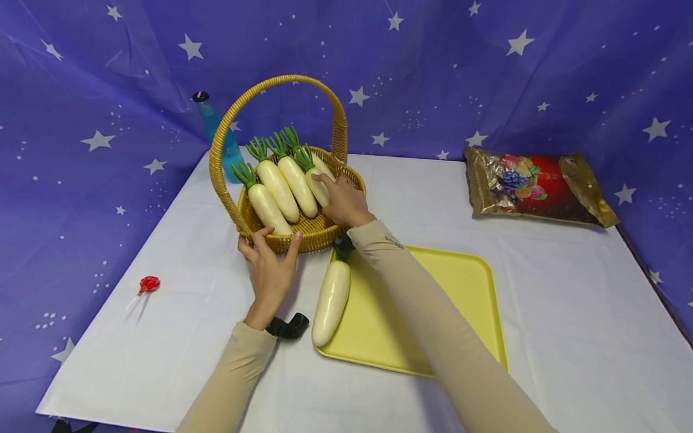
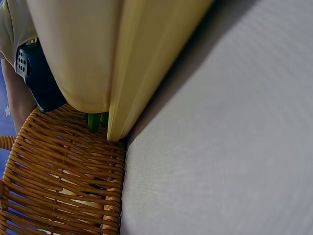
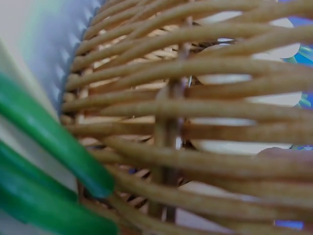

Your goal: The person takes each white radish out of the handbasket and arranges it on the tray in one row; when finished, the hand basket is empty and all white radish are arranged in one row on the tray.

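We are at the step of taking one more radish out of the basket (image 1: 271, 240). Our left hand (image 1: 269, 264) holds the near wall of the basket, fingers curled over the rim, to keep it steady. Our right hand (image 1: 342, 201) lies inside, on the rightmost radish (image 1: 320, 185); the fingers seem to close around it, but we cannot tell if the grasp is complete.

Left of this hand, three more radishes (image 1: 287, 180) lie side by side in the basket. One radish (image 1: 331, 299) already lies on the left edge of the yellow tray (image 1: 460, 300), just under our right forearm.

We judge that the next move needs a firm grip and a lift that passes under or beside the tall handle (image 1: 281, 90), which arches above the hand.

Further around: a lollipop (image 1: 148, 284) well left of the left hand, a blue bottle (image 1: 216, 129) behind the basket, a snack bag (image 1: 533, 186) far to the right.
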### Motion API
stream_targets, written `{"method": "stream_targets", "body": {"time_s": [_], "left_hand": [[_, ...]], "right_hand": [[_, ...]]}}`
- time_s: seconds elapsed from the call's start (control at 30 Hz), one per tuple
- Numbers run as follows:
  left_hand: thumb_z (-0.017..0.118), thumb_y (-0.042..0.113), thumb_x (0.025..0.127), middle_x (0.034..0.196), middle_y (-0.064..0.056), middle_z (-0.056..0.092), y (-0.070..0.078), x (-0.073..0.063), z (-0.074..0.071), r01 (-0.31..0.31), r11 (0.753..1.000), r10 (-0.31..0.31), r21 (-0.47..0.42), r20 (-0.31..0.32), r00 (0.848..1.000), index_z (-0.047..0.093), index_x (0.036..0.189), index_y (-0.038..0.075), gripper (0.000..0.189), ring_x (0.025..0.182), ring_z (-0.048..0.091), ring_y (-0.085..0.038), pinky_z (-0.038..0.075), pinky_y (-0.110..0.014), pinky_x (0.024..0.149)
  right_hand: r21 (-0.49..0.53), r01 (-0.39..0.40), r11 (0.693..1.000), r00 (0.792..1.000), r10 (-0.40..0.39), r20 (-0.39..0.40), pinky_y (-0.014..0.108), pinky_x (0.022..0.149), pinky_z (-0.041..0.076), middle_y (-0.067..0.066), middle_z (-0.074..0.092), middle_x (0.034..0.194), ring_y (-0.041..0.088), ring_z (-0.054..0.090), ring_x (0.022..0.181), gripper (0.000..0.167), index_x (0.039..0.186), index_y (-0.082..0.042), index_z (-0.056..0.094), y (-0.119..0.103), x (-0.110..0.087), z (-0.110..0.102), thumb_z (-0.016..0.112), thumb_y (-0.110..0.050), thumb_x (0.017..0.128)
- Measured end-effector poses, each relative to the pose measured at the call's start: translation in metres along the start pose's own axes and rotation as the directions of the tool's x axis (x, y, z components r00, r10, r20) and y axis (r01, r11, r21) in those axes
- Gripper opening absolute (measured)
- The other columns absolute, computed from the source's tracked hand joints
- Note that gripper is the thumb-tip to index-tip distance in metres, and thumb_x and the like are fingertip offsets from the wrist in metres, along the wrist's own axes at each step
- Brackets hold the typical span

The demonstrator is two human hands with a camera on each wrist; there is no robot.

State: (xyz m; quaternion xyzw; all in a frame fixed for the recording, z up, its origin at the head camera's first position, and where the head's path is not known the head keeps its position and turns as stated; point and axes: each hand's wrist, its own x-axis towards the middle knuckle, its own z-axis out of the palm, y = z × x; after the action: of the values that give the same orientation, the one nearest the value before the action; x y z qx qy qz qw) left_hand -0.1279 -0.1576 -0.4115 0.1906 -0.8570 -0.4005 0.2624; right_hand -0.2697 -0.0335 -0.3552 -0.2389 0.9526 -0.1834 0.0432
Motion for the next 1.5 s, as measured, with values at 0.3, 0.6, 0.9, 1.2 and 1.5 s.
{"method": "stream_targets", "body": {"time_s": [0.3,0.6,0.9,1.2,1.5], "left_hand": [[0.057,0.059,0.079,0.138,-0.028,0.011,0.001,-0.001,-0.001,0.015,1.0,-0.015,0.005,0.013,1.0,0.04,0.115,0.013,0.061,0.124,0.031,-0.047,0.034,-0.051,0.094],[0.056,0.06,0.078,0.138,-0.028,0.011,0.001,-0.001,-0.002,0.023,1.0,-0.023,0.009,0.02,1.0,0.04,0.116,0.014,0.062,0.123,0.033,-0.048,0.036,-0.053,0.091],[0.057,0.059,0.078,0.138,-0.029,0.011,-0.002,-0.001,-0.004,0.026,0.999,-0.026,0.019,0.0,1.0,0.04,0.116,0.014,0.062,0.121,0.034,-0.049,0.037,-0.053,0.088],[0.056,0.06,0.079,0.137,-0.03,0.01,0.0,-0.001,0.0,0.026,1.0,-0.026,0.006,0.025,0.999,0.04,0.116,0.013,0.062,0.122,0.032,-0.052,0.035,-0.054,0.092],[0.055,0.06,0.079,0.138,-0.029,0.009,-0.001,0.001,-0.001,0.024,1.0,-0.025,0.016,0.021,0.999,0.039,0.117,0.013,0.062,0.121,0.034,-0.05,0.037,-0.053,0.088]], "right_hand": [[0.1,0.004,0.995,1.0,-0.002,-0.023,0.035,0.06,0.041,0.011,0.052,0.112,0.02,0.05,0.078,0.076,0.141,-0.04,0.021,0.004,-0.001,-0.002,0.064,-0.029,0.079],[0.629,0.019,0.778,0.999,0.015,-0.048,0.034,0.075,0.048,0.006,0.042,0.136,0.021,0.053,0.106,0.072,0.142,-0.037,0.023,0.008,-0.004,-0.013,0.062,-0.017,0.084],[0.961,-0.013,0.277,1.0,-0.013,0.017,0.037,0.077,0.05,0.012,0.051,0.12,0.019,0.056,0.1,0.066,0.136,-0.046,0.028,0.013,-0.028,-0.023,0.056,-0.011,0.087],[0.977,-0.014,0.213,1.0,-0.004,0.015,0.039,0.082,0.05,0.008,0.052,0.117,0.015,0.059,0.099,0.068,0.139,-0.04,0.022,0.033,-0.122,-0.034,0.056,-0.011,0.087],[0.927,-0.225,0.3,0.972,0.133,0.193,0.034,0.072,0.052,0.016,0.054,0.118,0.011,0.062,0.09,0.074,0.143,-0.032,0.017,0.046,-0.203,0.004,0.061,-0.014,0.085]]}}
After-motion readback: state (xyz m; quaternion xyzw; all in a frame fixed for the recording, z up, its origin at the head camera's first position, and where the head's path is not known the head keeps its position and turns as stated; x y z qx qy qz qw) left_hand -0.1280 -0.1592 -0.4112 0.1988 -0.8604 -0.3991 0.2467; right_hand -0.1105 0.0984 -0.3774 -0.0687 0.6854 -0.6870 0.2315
